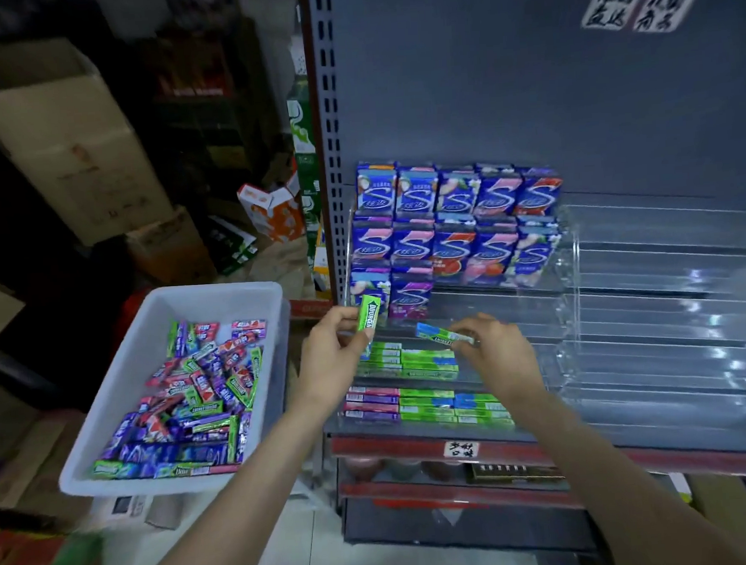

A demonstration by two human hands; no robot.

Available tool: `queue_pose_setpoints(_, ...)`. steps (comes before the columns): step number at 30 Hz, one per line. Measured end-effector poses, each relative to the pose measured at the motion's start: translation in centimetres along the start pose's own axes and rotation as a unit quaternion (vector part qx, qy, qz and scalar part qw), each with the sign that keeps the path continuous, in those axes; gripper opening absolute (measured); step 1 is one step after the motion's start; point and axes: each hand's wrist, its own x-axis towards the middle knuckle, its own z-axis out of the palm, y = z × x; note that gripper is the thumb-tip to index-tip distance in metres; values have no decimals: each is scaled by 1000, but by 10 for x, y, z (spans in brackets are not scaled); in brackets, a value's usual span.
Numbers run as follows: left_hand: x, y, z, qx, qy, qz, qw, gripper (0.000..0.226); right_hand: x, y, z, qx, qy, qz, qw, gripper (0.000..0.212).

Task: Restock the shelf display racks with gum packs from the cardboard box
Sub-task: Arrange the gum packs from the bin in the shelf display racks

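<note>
Over rack (pixel 569 314): both hands pinch green packs, forearms extended.

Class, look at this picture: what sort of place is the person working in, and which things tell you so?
Probably a small shop: a metal shelf unit holds clear display racks of gum packs, with cardboard boxes stacked beside it.

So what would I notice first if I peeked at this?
Probably the two hands in the middle, the left hand and right hand each pinching a green gum pack before the clear rack. Then the white tub of colourful gum, lower left, and blue boxes stacked above.
</note>
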Motion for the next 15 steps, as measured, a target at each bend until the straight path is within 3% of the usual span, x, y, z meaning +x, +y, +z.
queue_pose_setpoints(9,-4,0,4,20,3,3,1000,16,5,1,26,-170,10,-58,984,28)
queue_pose_setpoints(15,-8,-1,6,32,-5,0,999,15,-4,12,39,-125,44,-66,989,40)
